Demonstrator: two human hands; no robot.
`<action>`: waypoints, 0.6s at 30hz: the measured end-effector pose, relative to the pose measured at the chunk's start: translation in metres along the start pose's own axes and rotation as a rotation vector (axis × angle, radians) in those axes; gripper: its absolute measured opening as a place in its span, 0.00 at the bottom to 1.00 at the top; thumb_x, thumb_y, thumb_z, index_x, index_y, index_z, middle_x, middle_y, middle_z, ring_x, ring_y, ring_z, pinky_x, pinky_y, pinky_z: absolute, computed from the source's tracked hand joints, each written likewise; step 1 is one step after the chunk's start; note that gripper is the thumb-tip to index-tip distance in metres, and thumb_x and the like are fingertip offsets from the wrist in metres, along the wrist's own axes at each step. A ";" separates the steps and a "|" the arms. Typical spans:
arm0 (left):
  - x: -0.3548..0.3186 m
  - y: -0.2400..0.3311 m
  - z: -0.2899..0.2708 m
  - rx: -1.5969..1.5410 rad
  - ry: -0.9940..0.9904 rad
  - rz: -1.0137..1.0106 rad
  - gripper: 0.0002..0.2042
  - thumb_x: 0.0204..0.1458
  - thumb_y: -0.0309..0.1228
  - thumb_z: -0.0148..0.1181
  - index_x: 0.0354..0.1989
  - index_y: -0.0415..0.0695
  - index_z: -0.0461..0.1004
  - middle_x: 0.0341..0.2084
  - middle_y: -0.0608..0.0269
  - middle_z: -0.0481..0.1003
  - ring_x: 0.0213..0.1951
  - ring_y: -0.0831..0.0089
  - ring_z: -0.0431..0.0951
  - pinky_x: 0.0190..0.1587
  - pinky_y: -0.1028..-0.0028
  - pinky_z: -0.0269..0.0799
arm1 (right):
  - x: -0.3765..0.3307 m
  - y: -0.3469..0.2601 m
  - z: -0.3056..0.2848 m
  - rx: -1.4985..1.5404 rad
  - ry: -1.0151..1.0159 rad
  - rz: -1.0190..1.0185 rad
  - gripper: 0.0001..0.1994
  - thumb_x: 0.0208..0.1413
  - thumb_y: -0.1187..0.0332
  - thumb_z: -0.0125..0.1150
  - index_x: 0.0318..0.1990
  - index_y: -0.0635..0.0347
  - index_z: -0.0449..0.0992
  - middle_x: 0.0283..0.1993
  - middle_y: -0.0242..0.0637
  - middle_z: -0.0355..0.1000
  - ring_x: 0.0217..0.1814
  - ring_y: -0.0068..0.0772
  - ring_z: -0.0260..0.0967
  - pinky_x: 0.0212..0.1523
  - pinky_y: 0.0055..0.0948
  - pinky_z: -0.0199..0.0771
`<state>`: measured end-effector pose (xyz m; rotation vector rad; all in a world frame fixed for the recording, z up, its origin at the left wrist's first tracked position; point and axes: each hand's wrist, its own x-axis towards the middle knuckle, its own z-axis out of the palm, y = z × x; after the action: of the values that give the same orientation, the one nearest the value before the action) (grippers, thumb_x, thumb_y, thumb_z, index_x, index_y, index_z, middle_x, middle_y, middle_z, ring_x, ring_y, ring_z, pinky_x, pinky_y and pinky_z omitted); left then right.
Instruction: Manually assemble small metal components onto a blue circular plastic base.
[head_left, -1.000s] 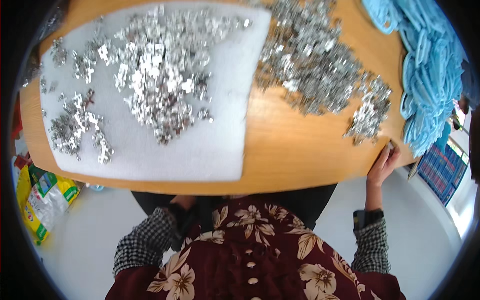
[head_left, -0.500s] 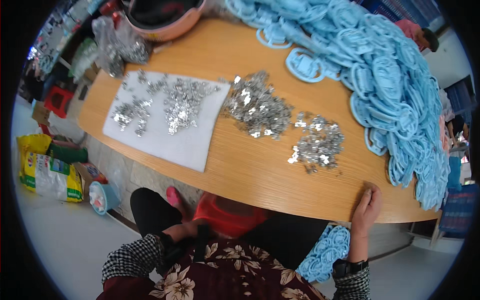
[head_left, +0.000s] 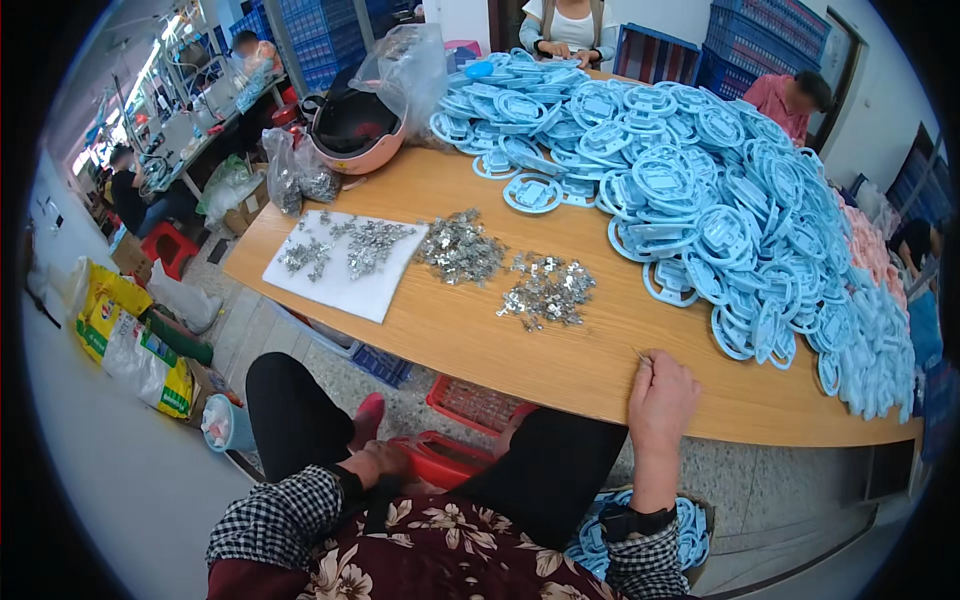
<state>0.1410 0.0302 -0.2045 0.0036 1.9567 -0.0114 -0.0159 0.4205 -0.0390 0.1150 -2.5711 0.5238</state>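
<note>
Where the right hand [head_left: 663, 402] crosses the edge [head_left: 565, 402], open tabletop [head_left: 565, 362] stretches leftward.

Right hand [head_left: 664, 395] placed at table [head_left: 500, 350] edge, lower right; metal pieces [head_left: 549, 292] piled mid-frame, blue frames [head_left: 690, 175] heaped upper right.

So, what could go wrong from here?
The ring-shaped blue plastic parts are heaped close to the right end of the table, so some might slide off. The right hand seems to pinch a small thin piece near the front edge; it could drop. The loose metal pieces lie uncontained, so a careless brush might scatter them.
</note>
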 end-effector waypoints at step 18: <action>-0.213 0.077 -0.251 -0.297 0.815 0.564 0.15 0.62 0.42 0.56 0.38 0.42 0.80 0.25 0.60 0.80 0.30 0.68 0.80 0.37 0.68 0.74 | -0.002 0.003 0.001 0.047 0.000 0.024 0.06 0.59 0.66 0.57 0.40 0.54 0.78 0.34 0.38 0.76 0.40 0.45 0.70 0.45 0.43 0.62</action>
<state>-0.0107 0.1103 0.0869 0.4200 2.6765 0.7548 -0.0154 0.4234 -0.0415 0.1007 -2.5633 0.5933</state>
